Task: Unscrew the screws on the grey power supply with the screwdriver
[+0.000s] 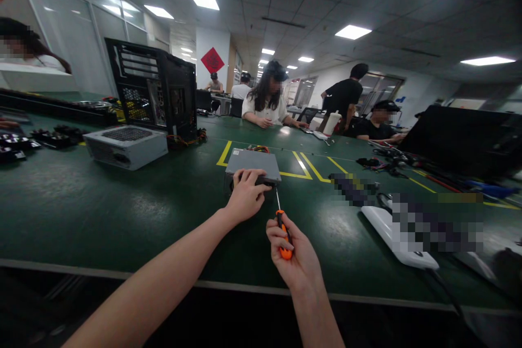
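Observation:
A grey computer power supply (253, 161) sits on the green table in front of me, with coloured cables at its far side. My left hand (247, 196) grips its near edge, fingers over the top and thumb along the front face, hiding part of that face. In my right hand (294, 247) is a screwdriver (285, 236) with an orange and black handle. Its thin shaft points up and away from me, its tip at or close to the power supply's lower right front corner. Whether the tip touches a screw is too small to tell.
To the left stand a second power supply (127, 147) and a black computer case (157, 87). A white power strip (397, 236) with a cable lies at the right, near loose cables and a large dark panel (465, 138). A person (267, 98) sits across the table.

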The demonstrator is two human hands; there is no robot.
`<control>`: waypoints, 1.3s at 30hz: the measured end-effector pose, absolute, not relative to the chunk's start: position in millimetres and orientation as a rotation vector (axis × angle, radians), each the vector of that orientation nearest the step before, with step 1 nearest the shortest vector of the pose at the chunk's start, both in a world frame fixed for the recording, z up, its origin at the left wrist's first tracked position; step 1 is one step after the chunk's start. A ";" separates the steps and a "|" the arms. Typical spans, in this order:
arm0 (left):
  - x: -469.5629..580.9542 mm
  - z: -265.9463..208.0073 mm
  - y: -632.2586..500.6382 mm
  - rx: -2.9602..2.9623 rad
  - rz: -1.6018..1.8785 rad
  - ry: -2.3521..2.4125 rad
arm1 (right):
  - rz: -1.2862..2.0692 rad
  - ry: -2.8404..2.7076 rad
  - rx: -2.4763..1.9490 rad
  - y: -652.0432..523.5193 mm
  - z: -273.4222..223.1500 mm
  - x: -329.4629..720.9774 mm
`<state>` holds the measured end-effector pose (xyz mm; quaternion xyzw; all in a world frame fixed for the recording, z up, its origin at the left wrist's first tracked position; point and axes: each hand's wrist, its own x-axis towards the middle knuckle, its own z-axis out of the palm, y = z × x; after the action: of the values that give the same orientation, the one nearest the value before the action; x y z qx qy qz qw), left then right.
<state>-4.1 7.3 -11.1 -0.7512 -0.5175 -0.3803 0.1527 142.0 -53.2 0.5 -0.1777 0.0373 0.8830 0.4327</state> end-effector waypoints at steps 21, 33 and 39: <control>-4.7 -9.5 6.2 -2.172 -1.086 -1.497 | 2.239 0.013 -0.466 -51.4 -2.5 143.3; -4.8 -9.7 5.9 -2.162 -1.089 -1.496 | 2.265 0.026 -0.423 -51.1 -4.5 144.3; -2.8 -7.4 5.2 -2.139 -1.163 -1.541 | 2.242 -0.022 -0.436 -52.3 -4.1 144.7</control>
<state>-2.8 5.2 -7.4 -0.7360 -0.5302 -0.4004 0.1299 144.7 -52.3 -4.1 -0.1735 -0.0089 0.8928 0.4157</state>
